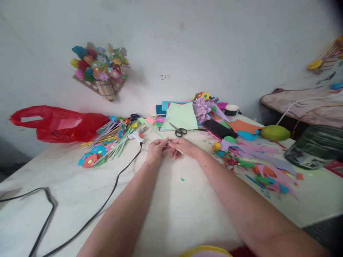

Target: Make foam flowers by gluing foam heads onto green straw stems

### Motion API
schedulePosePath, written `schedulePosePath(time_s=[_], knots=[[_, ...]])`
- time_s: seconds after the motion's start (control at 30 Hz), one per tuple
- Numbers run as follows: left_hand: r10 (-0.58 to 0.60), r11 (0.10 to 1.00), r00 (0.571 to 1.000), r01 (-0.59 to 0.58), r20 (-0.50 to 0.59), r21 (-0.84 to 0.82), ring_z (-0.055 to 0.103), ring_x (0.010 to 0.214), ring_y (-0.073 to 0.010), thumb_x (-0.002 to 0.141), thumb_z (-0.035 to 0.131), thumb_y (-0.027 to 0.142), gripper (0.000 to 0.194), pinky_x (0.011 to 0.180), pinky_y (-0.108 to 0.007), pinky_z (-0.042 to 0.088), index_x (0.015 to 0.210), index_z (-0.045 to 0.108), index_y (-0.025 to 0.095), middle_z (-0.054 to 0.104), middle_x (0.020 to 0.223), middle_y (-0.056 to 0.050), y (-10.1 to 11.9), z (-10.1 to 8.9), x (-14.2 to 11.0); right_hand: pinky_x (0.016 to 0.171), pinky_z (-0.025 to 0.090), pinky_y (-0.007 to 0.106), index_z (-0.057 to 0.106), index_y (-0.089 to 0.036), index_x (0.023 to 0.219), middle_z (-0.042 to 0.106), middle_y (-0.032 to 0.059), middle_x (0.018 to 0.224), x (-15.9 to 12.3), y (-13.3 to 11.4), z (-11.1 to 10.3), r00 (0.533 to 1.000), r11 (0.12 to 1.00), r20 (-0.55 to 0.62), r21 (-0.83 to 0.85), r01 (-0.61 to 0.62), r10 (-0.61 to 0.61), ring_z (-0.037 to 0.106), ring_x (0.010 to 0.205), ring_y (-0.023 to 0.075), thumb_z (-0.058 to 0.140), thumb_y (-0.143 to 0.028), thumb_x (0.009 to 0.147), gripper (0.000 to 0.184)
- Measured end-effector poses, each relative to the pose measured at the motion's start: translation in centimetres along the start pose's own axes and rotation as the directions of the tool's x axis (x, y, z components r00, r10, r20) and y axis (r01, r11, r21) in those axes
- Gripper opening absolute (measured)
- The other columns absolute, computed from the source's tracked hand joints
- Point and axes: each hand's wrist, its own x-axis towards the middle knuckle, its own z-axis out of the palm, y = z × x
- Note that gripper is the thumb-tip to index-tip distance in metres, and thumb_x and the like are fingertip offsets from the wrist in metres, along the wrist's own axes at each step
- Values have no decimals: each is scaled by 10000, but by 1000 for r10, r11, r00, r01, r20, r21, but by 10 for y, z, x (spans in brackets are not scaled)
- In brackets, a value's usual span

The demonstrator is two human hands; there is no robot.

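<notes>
Both hands meet over the middle of the table, pinching one thin light green strip that slants from upper left to lower right. My left hand is closed on it near its middle. Close beside it, my right hand grips the same strip with thumb and forefinger, and a short end pokes out below. Just beyond the hands lie black-handled scissors, partly on a pale green sheet. To the left rests a white glue gun with a black cord.
A red plastic bag, foam flowers and green stems are at left. Colourful foam scraps, a phone, a mango-like green fruit and a glass jar lie at right. The cord crosses the left side.
</notes>
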Motion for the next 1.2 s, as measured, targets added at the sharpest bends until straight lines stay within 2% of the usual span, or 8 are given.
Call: schedulePosePath(time_s=[0.13,0.27,0.43,0.73,1.03,1.2], knots=[[8,1000,1000,-8,10,12,514,492,-79,572,725,351,299,561,-223,425,526,532,127,549,510,12,-2,-2,1,392,391,160,541,-129,709,621,2,506,1,0,2,999,1000,-29,-11,27,-28,549,388,80,491,-309,834,225],[15,1000,999,-15,34,-2,525,502,-85,597,706,371,283,573,-238,430,576,569,124,594,576,-8,-2,-4,2,396,394,160,559,-123,718,614,0,492,2,0,2,998,999,-47,-24,31,-32,546,386,79,493,-296,833,218],[6,1000,1000,-6,1,-4,534,503,-89,593,708,375,289,573,-239,432,601,586,114,602,582,-18,-1,-4,2,393,394,156,562,-124,725,612,-1,485,3,2,1,998,999,-48,-32,28,-29,546,385,77,489,-273,834,199],[14,998,1000,-14,-1,-68,615,659,-145,600,705,370,291,655,-281,476,656,590,109,676,801,-98,3,-6,1,385,389,151,564,-123,721,617,2,481,4,5,-1,999,999,-37,-42,28,-29,547,377,77,504,-277,820,192],[39,995,997,-45,-70,-91,638,781,-181,602,706,369,295,756,-308,468,712,622,109,681,811,-105,7,-16,7,391,387,159,575,-115,727,625,14,487,5,7,-5,1000,999,-6,-32,-6,6,552,385,81,513,-269,815,187],[52,994,998,-56,-37,-98,637,770,-177,621,695,369,293,766,-315,466,733,635,106,679,812,-103,8,-16,8,386,360,155,567,-122,749,657,33,563,1,-1,-4,1000,996,-3,-79,-30,30,570,418,84,495,-233,822,151]])
